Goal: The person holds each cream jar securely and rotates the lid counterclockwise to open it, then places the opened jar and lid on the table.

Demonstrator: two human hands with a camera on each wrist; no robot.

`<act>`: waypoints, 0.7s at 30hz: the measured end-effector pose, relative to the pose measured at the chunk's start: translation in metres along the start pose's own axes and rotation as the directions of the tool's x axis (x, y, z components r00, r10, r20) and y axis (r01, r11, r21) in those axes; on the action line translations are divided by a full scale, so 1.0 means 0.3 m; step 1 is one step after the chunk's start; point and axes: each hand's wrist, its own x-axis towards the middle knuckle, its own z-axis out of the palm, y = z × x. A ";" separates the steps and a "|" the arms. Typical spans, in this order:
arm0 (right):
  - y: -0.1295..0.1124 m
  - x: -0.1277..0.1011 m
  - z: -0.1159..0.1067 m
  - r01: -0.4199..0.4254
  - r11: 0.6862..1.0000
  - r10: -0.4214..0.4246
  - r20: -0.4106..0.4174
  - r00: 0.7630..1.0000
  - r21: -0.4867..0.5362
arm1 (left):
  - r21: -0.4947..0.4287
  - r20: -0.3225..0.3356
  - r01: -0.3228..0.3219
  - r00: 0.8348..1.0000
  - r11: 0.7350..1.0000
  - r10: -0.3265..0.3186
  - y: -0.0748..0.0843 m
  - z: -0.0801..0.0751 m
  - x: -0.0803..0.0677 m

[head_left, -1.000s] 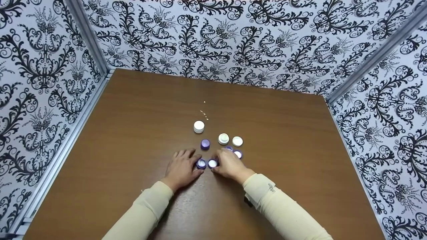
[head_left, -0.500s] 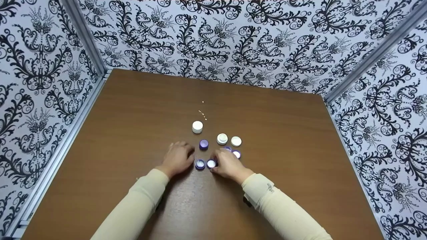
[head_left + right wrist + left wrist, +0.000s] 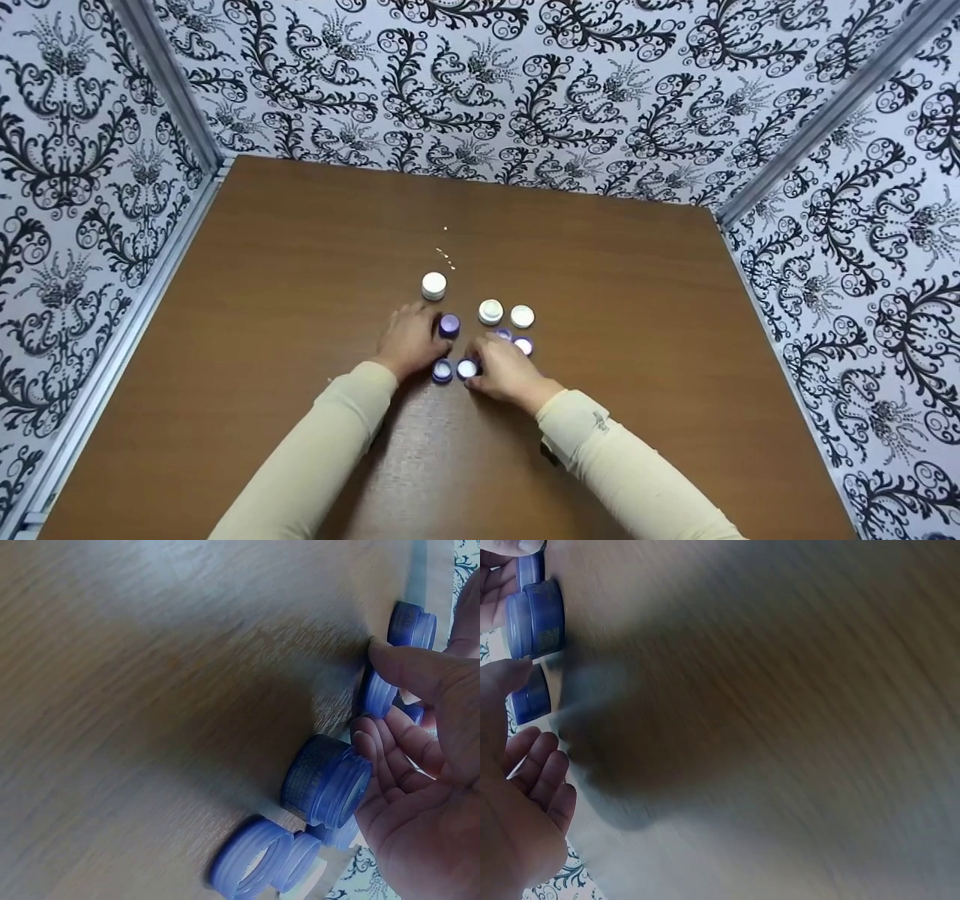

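Observation:
Small purple and white jars and lids lie in a cluster mid-table. My left hand (image 3: 420, 330) reaches forward, its fingertips beside a purple jar (image 3: 449, 325); in the left wrist view the left hand (image 3: 525, 727) has loosely curled fingers holding nothing, with that jar (image 3: 536, 607) and a purple lid (image 3: 531, 697) just past it. My right hand (image 3: 484, 360) stays at a purple lid (image 3: 467, 368). The right wrist view shows its thumb (image 3: 405, 664) and curled fingers pinching that lid (image 3: 375, 694), with a purple jar (image 3: 326, 780) beside the fingers.
Another purple lid (image 3: 442, 370) lies between the hands, and two more (image 3: 523, 346) sit past the right hand. Three white lids (image 3: 433, 286), (image 3: 490, 311), (image 3: 522, 316) lie farther back on the brown table (image 3: 300, 262). Patterned walls close in three sides.
My left hand has left the near purple lid and moved forward to the purple jar farther back. The right hand has stayed on its lid.

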 end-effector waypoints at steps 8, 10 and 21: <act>-0.005 0.003 0.001 -0.003 1.000 0.003 0.000 1.000 -0.022 | -0.002 -0.042 0.000 0.999 1.000 0.000 -0.004 0.023 0.016; -0.007 0.002 0.001 -0.005 1.000 0.005 0.004 1.000 -0.025 | -0.004 -0.063 -0.004 0.998 1.000 0.004 -0.003 0.025 0.015; -0.002 -0.004 0.009 -0.024 0.999 0.024 -0.010 1.000 -0.043 | 0.015 -0.080 -0.011 0.997 1.000 0.012 0.009 0.036 0.018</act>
